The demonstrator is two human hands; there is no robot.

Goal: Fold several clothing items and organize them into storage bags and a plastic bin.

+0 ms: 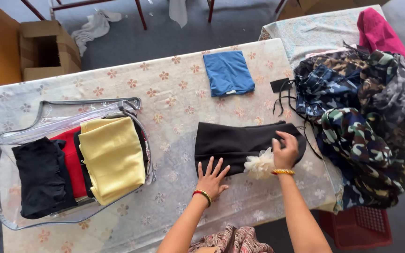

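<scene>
Now my left hand (210,180) lies spread flat beside the folded black garment (240,143) with its cream flower (260,165); right hand (285,151) presses it, fingers loose.

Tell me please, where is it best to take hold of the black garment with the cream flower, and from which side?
Probably the left edge of the black garment, from the near side. It lies flat and folded; that end is bare cloth. The left hand rests at the near edge, and the right hand covers the end by the cream flower, which seems fragile.
</scene>
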